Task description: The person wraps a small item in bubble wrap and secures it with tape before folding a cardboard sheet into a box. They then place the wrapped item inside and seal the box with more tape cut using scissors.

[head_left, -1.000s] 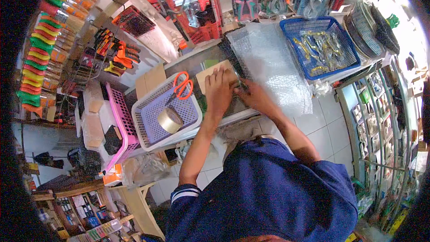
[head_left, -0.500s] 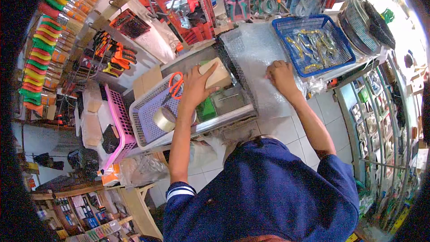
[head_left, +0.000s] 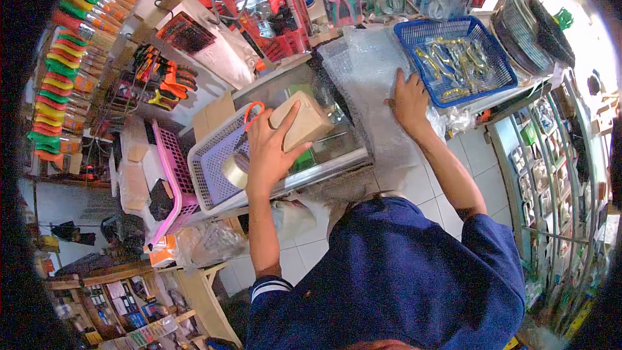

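Note:
My left hand [head_left: 269, 146] holds a small brown cardboard box [head_left: 306, 124], the thumb along its near side and the fingers over its left end and top. The box is tilted above the glass-topped counter [head_left: 337, 146]. My right hand [head_left: 410, 104] rests with fingers stretched out on a sheet of bubble wrap [head_left: 369, 84]. Just left of my left hand lies a lilac plastic basket [head_left: 206, 172] with a roll of clear tape [head_left: 235, 171] and orange-handled scissors [head_left: 254, 111], partly hidden by my fingers. A green item under the box is mostly covered.
A blue basket [head_left: 442, 98] of bagged metal fittings stands right of the bubble wrap. At the left is a pink basket [head_left: 175, 181]. Packaged tools [head_left: 269, 10] hang at the back, and wound coils [head_left: 525, 32] sit at the back right.
The box has come up and slightly nearer in my left hand, and it is turned to show more of its side. My right hand has stretched its fingers on the bubble wrap.

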Demonstrator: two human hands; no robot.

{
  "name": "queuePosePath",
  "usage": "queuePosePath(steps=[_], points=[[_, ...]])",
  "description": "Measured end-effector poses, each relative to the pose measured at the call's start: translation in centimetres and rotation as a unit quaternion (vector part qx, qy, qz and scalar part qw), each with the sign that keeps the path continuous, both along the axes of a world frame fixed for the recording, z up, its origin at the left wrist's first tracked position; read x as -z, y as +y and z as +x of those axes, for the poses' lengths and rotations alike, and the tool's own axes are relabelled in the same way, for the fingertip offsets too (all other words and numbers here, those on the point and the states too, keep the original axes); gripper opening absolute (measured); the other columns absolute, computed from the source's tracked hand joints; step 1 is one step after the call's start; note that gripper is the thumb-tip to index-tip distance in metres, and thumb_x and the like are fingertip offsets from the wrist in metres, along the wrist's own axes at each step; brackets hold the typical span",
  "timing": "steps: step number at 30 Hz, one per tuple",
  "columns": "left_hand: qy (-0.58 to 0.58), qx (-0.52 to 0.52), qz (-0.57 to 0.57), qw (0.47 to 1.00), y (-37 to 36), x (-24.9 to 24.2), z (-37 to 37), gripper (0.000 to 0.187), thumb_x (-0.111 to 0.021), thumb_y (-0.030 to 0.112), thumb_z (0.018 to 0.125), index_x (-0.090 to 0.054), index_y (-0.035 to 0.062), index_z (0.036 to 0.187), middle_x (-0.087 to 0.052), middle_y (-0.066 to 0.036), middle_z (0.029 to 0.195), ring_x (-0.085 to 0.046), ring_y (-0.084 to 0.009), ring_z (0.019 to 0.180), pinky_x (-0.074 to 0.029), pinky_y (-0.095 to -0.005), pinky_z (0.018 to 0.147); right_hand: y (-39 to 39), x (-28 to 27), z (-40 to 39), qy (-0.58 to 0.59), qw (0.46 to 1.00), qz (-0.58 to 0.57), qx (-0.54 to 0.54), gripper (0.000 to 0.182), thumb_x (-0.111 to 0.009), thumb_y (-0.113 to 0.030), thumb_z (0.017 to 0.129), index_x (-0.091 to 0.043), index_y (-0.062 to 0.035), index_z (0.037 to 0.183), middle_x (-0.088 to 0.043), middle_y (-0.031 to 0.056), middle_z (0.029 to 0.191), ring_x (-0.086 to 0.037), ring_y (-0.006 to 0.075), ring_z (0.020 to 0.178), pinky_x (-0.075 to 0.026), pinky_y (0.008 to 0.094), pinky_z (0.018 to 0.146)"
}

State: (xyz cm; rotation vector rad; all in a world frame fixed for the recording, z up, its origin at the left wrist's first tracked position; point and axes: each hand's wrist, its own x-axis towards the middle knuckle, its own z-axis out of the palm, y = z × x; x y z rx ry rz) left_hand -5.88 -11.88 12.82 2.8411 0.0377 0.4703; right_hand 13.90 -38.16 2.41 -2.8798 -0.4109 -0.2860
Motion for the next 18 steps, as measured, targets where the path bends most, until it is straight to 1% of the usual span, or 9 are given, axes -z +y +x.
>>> queuePosePath(steps=[1,4,7,10,13,16,18], points=[[0.005,-0.003,-0.009,1.000,-0.1,-0.2,-0.4,0.086,-0.088,0.035,0.072,-0.052,0.0309,0.150,-0.048,-0.022,0.132,-0.047,-0.0420,0.121,-0.037,-0.0521,0.106,0.1,0.0,0.1,0.003,1.000,0.001,0.001,0.088,-0.087,-0.032,0.073,-0.046,-0.0062,0.147,-0.052,0.0220,0.129,-0.055,0.0408,0.120,-0.053,0.0493,0.088],[0.012,-0.009,-0.015,1.000,0.1,-0.2,-1.2,0.086,-0.087,0.036,0.073,-0.051,0.0302,0.151,-0.047,-0.022,0.134,-0.046,-0.0425,0.124,-0.036,-0.0525,0.107,-0.1,1.2,0.3,-0.086,0.995,0.026,-0.039,0.080,-0.086,-0.024,0.072,-0.051,-0.0070,0.142,-0.052,0.0170,0.132,-0.053,0.0385,0.121,-0.054,0.0495,0.087],[0.018,-0.009,-0.012,1.000,0.2,0.0,-1.7,0.086,-0.087,0.038,0.073,-0.051,0.0300,0.151,-0.047,-0.022,0.136,-0.045,-0.0425,0.125,-0.036,-0.0525,0.108,-0.1,1.6,0.4,-0.120,0.990,0.047,-0.052,0.074,-0.083,-0.018,0.073,-0.054,-0.0087,0.141,-0.053,0.0135,0.131,-0.052,0.0372,0.121,-0.053,0.0506,0.087],[0.021,-0.013,-0.009,1.000,0.0,0.0,-2.2,0.086,-0.087,0.038,0.072,-0.052,0.0300,0.150,-0.046,-0.021,0.137,-0.045,-0.0417,0.126,-0.036,-0.0525,0.108,0.1,0.4,-0.1,-0.119,0.991,0.047,-0.049,0.067,-0.076,-0.011,0.078,-0.054,-0.0139,0.142,-0.056,0.0137,0.126,-0.052,0.0371,0.122,-0.053,0.0502,0.087],[0.021,-0.010,-0.015,1.000,-0.1,-0.3,-2.6,0.087,-0.088,0.038,0.072,-0.052,0.0304,0.150,-0.046,-0.020,0.137,-0.045,-0.0408,0.127,-0.036,-0.0522,0.108,0.5,-0.6,-0.4,-0.121,0.991,0.004,-0.048,0.059,-0.068,-0.004,0.081,-0.057,-0.0168,0.137,-0.059,0.0136,0.121,-0.053,0.0359,0.120,-0.053,0.0493,0.086],[0.017,-0.005,-0.017,1.000,-0.1,-0.4,-3.2,0.087,-0.088,0.037,0.071,-0.052,0.0308,0.150,-0.046,-0.019,0.138,-0.046,-0.0401,0.126,-0.036,-0.0518,0.108,0.4,-1.9,0.5,-0.118,0.988,0.039,-0.094,0.055,-0.070,-0.003,0.078,-0.058,-0.0167,0.131,-0.061,0.0142,0.111,-0.060,0.0369,0.108,-0.048,0.0525,0.087],[0.014,-0.004,-0.017,1.000,0.1,-0.5,-3.7,0.087,-0.088,0.036,0.071,-0.052,0.0309,0.150,-0.046,-0.018,0.138,-0.046,-0.0399,0.126,-0.036,-0.0515,0.107,0.0,-4.0,1.4,-0.032,0.984,0.122,-0.126,0.052,-0.064,0.001,0.078,-0.059,-0.0154,0.126,-0.063,0.0165,0.107,-0.062,0.0398,0.102,-0.049,0.0527,0.086]])
